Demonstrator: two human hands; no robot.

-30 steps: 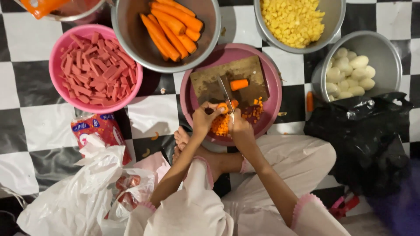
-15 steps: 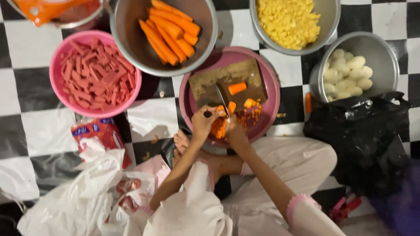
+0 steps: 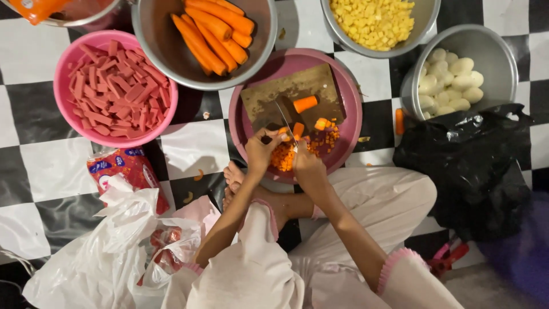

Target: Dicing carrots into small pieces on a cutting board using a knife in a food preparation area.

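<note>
Head camera looks straight down on a person sitting cross-legged on a black-and-white checked floor (image 3: 46, 171). Nearest lie a crumpled white plastic bag (image 3: 97, 257) and a red printed packet (image 3: 123, 169). Just beyond the bare feet, the left hand (image 3: 260, 153) is curled with fingertips pinching a short orange carrot piece (image 3: 284, 133), and the right hand (image 3: 306, 166) is closed around the handle of a small steel knife (image 3: 286, 123), its blade angled up across a worn brown wooden cutting board (image 3: 269, 94). Half a second ago the blade stood closer to the hands; now it points further onto the board, and the heap of diced orange carrot (image 3: 286, 157) by the hands looks slightly larger. A thicker carrot stub (image 3: 305, 104) rests uncut on the board, inside the round maroon plastic tray (image 3: 349, 86). Farther off stand a pink plastic bowl of red sausage strips (image 3: 63, 80), a steel bowl of whole peeled carrots (image 3: 154, 34), a steel bowl of yellow diced pieces (image 3: 334, 28) and a steel pot of pale peeled potatoes (image 3: 492, 51), with a black plastic bag (image 3: 469, 166) to the right.
</note>
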